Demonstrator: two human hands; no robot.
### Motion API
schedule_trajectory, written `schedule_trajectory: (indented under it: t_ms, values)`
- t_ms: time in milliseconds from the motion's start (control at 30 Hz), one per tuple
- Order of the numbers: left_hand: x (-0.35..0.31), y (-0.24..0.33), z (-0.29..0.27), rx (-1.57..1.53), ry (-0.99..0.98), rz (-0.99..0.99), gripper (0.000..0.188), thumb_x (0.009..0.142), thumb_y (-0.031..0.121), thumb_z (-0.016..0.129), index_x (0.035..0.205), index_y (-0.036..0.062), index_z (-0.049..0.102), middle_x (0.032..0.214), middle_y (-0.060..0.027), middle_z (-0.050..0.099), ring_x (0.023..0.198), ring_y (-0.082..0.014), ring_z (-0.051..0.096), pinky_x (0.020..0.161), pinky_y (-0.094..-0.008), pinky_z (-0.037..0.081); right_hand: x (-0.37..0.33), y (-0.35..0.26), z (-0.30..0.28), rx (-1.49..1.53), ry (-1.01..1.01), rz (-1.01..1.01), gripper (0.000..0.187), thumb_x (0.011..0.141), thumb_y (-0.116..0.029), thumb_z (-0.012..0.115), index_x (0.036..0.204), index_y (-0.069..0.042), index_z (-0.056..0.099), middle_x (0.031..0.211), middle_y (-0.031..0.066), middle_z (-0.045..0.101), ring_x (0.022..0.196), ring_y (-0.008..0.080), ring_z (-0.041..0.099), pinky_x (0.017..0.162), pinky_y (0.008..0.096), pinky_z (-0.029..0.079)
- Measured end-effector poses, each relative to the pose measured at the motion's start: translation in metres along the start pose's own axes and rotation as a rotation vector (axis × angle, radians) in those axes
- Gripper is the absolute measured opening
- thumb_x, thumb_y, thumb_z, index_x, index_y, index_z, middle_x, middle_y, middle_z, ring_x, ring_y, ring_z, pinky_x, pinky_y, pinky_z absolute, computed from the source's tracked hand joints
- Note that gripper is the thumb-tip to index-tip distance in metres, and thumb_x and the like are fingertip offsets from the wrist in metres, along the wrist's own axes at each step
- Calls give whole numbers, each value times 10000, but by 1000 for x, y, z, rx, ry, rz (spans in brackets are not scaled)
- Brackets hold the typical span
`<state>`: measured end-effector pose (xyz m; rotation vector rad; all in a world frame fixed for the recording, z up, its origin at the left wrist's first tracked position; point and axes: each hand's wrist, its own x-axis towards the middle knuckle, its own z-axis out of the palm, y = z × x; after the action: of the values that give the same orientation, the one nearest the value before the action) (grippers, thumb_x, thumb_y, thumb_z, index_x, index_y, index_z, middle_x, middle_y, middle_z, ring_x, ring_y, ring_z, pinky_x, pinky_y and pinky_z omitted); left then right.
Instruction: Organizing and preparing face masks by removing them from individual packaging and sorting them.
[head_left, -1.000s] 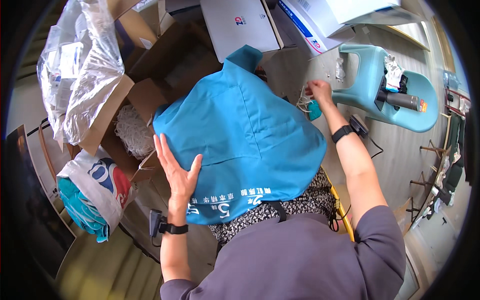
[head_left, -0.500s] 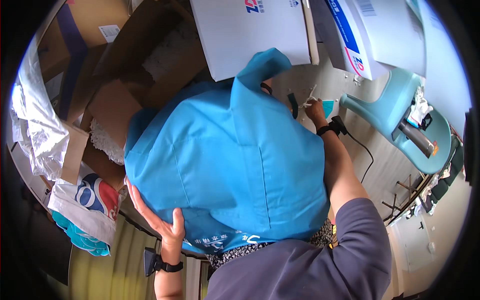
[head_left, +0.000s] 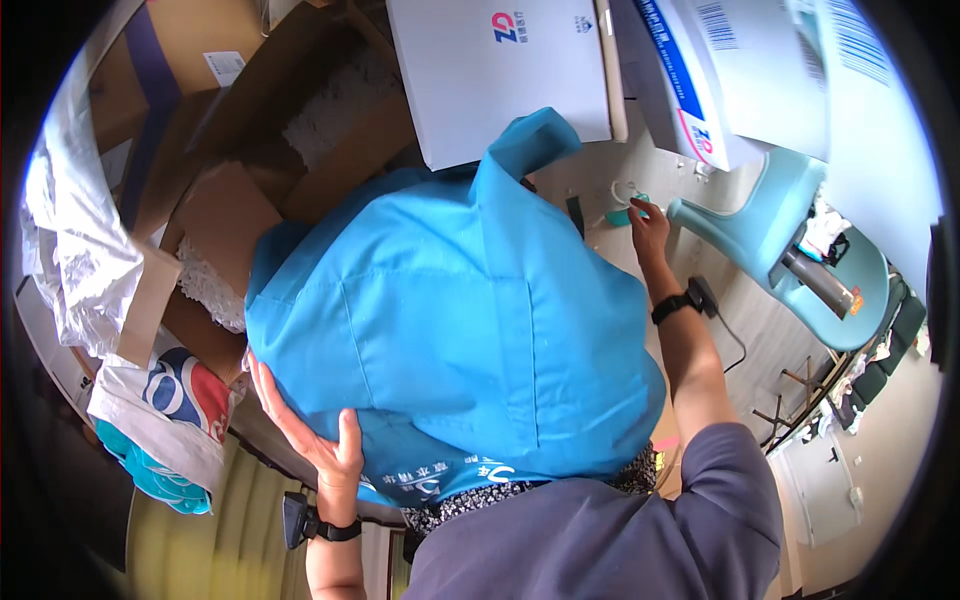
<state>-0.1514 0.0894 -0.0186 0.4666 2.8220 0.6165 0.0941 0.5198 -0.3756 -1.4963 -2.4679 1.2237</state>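
Note:
A large blue apron (head_left: 440, 330) bulges out in front of me and covers most of the middle. My left hand (head_left: 312, 440) lies against its lower left side, open, fingers stretched and thumb apart. Beyond its right edge my right hand (head_left: 650, 230) reaches out low over the floor, fingers bent together at a small teal face mask (head_left: 619, 217) with white loops. The fingertips seem to pinch the mask; blur partly hides the grip. A black band with a small device sits on each wrist.
White cartons (head_left: 505, 80) stand ahead. An overturned light-blue plastic stool (head_left: 765, 215) lies on the right, with a dark cylinder by it. Open brown boxes (head_left: 235, 205), silvery plastic wrap (head_left: 80, 250) and a white bag (head_left: 150, 400) of teal things are on the left.
My right hand has moved slightly right, and the teal mask now shows left of its fingers instead of right. My left hand stays on the apron. The view has shifted slightly.

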Motion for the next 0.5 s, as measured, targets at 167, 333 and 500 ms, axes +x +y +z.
schedule_trajectory:
  t_ms: [167,333,500]
  values:
    - [-14,-2,4,-105,66,28,832,837,282,684,1508,-23,299,1558,-253,287,1445,-393,282,1184,-495,201,-48,-146,-90,455,114,-112,141,969,-92,595,991,22,675,962,84,700,906,151,646,861,280,492]
    - [-23,18,-3,114,188,180,829,734,147,815,1452,14,422,1537,-209,356,1435,-405,306,1174,-498,232,-107,-295,-174,866,95,-455,136,963,-41,550,1074,12,609,955,103,663,906,189,630,878,337,480]
    - [-11,101,-11,-436,225,497,884,670,166,897,1413,10,443,1470,-204,446,1367,-369,421,1134,-450,347,-169,-394,-220,1105,-213,-740,327,946,-154,594,1196,53,558,1060,147,629,930,236,620,931,422,488]
